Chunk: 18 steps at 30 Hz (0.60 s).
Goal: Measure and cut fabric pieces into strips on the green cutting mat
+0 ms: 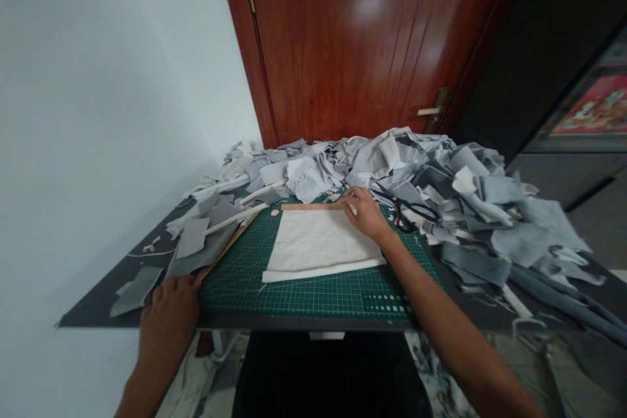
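Note:
A white cloth [323,241] lies flat on the green cutting mat [304,300], with a narrow strip along its near edge. Along its far edge runs a thin wooden ruler [308,207]. My right hand [365,212] is at the cloth's far right corner, fingers pinched on it beside the ruler's end. At the table's near left, my left hand [169,313] has its fingers curled around the near end of another long wooden strip [230,241], which slants away along the mat's left side. The left fingertips are partly hidden.
Black scissors [406,206] lie right of my right hand. Heaps of grey and white fabric scraps [382,157] line the back and right of the dark table [98,304]. More grey pieces [193,235] lie at left. A wooden door [367,46] stands behind.

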Motion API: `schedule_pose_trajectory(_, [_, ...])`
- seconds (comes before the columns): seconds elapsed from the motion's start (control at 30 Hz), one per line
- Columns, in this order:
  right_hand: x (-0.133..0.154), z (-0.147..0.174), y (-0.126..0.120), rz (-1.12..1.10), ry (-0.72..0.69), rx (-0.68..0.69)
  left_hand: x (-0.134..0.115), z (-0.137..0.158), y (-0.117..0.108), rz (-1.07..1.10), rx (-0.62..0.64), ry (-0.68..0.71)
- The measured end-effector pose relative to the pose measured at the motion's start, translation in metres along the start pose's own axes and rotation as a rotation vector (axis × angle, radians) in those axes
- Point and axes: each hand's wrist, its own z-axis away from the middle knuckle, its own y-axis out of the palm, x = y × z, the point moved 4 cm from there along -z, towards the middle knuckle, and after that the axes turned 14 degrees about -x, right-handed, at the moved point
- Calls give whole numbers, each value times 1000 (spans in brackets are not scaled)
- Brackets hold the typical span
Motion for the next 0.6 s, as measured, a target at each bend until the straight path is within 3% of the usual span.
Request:
schedule_pose_trajectory(0.17, [8, -1, 2, -68, -38, 0, -3, 5, -15, -134, 54, 61])
schedule_pose_trajectory(0.4, [34, -10, -8, -191, -78, -30, 1, 12, -29, -38, -94, -43])
schedule_pose_trajectory(0.5, [50, -11, -15, -217, -50, -2, -30, -6, -22, 178, -138, 101])
schedule_pose_trajectory(0.6, [65, -5, -13, -289, -67, 106, -79, -35, -11, 402, -76, 228])
